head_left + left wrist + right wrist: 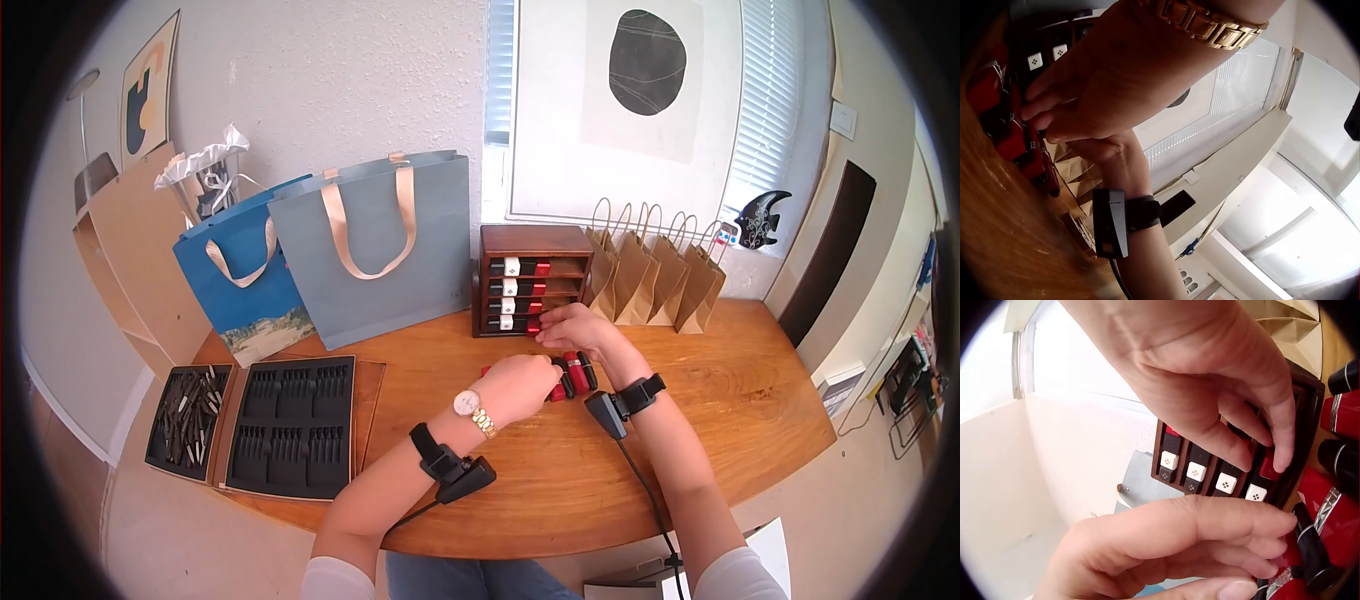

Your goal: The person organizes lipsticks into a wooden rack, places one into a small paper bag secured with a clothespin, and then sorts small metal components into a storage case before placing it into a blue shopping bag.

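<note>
The right hand [580,330] reaches to the lowest compartment of the wooden rack [535,238]; its grip pinches the red end piece [1269,465] between the fingertips. The left grip is released: the left hand [515,388] has loosely bent fingers, with tips against the red-and-black containers [573,370]. These containers lie together on the table [450,500], in front of the rack. Each is likely light, stiff and smooth; the glossy casing may slip or scuff, and the metallic bands may scratch. Take hold across the mid-body with thumb and forefinger; avoid pulling by the black cap, which may separate. The table is wooden, visibly grained, with a curved front edge. A grooved black tray [292,422] is at the left. A blue bag [225,280] and a grey bag [430,230] stand left of the rack; brown paper bags [695,290] stand right. Behind are a framed print [570,170] and window blinds [765,120].
</note>
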Tool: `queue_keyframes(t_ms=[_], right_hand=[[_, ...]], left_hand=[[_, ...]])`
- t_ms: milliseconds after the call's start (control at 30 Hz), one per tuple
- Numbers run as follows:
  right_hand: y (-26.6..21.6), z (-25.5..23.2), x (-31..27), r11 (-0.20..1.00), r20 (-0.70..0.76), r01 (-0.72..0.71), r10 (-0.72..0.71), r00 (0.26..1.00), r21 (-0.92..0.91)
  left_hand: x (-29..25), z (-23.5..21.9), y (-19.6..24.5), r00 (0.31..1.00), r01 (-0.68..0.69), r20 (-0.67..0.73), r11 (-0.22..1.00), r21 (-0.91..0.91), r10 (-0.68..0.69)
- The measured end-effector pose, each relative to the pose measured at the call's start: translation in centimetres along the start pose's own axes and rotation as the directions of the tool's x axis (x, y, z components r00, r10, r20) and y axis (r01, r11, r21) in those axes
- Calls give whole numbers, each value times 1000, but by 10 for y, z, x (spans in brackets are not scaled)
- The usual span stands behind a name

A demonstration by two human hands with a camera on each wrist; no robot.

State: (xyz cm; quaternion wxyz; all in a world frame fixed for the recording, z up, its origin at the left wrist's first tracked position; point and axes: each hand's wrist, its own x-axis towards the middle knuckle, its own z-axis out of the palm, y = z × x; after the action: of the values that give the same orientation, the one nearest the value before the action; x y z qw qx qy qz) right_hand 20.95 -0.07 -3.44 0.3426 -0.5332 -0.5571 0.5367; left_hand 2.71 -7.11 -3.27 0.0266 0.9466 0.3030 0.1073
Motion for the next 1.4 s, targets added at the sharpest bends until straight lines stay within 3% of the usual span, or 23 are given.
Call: queue_keyframes(t_ms=[67, 200, 300, 367, 433, 600, 700, 767, 800, 867, 1000, 1067, 1100, 1167, 1200, 1233, 1267, 1300, 1367, 1400], right_hand=[[-5, 4, -7, 994, 17, -40, 38, 999, 102], [-3, 6, -6, 990, 5, -23, 23, 1000, 141], [3, 3, 1, 965, -22, 1, 5, 1000, 264], [9, 1, 6, 888, -46, 28, -8, 999, 460], [12, 2, 7, 866, -47, 19, 6, 999, 500], [12, 3, 8, 832, -42, 25, -2, 999, 555], [8, 3, 5, 863, -40, -1, 25, 999, 505], [6, 5, 2, 937, -53, -1, 21, 998, 349], [5, 7, 1, 936, -53, -2, 22, 998, 351], [2, 9, 0, 991, -94, -9, 22, 995, 133], [-12, 5, -13, 1000, -143, 10, -13, 990, -17], [-20, -2, -17, 966, -96, 59, -86, 992, -250], [-22, -7, -19, 970, -121, 64, -95, 988, -235], [-28, -14, -24, 916, -208, 189, -274, 939, -354], [-37, -16, -29, 914, -319, 174, -299, 899, -365], [-38, -18, -30, 918, -338, 179, -304, 891, -353], [-39, -19, -30, 855, -517, 254, -483, 707, -451], [-42, -20, -32, 777, -632, 289, -626, 458, -560], [-46, -30, -43, 754, -615, 297, -652, 443, -586], [-44, -36, -42, 633, -550, 246, -767, 331, -734]], left_hand=[[0, -2, 1, 1000, 2, 7, 1000, -2, -2], [0, -1, 1, 1000, -1, -5, 1000, -5, 1], [-2, -6, 2, 1000, 14, -11, 1000, -15, -15], [-3, -9, -1, 1000, 27, -14, 1000, -13, -27], [-4, -12, -5, 999, 38, -17, 999, -12, -38], [-10, -28, -17, 975, 222, -13, 974, 50, -222], [-16, -31, -26, 964, 264, 12, 962, 67, -265], [-17, -43, -22, 930, 303, 198, 951, 67, -310], [-17, -41, -22, 929, 303, 200, 951, 68, -310], [-16, -35, -23, 925, 291, 253, 957, 12, -284], [-14, -23, -21, 923, 281, 267, 959, 28, -278], [-13, -19, -23, 934, 275, 233, 961, 14, -271], [-12, -16, -24, 939, 250, 237, 968, 30, -250], [-12, -12, -28, 954, 229, 196, 973, 18, -228], [-12, -15, -26, 944, 244, 223, 969, 20, -243], [-12, -17, -22, 946, 227, 227, 973, 36, -229], [-13, -19, -18, 939, 250, 230, 966, 60, -258], [-14, -23, -13, 929, 279, 230, 957, 84, -291], [-17, -34, 2, 916, 288, 242, 944, 161, -320], [-20, -41, 11, 936, 266, 193, 950, 166, -296]])
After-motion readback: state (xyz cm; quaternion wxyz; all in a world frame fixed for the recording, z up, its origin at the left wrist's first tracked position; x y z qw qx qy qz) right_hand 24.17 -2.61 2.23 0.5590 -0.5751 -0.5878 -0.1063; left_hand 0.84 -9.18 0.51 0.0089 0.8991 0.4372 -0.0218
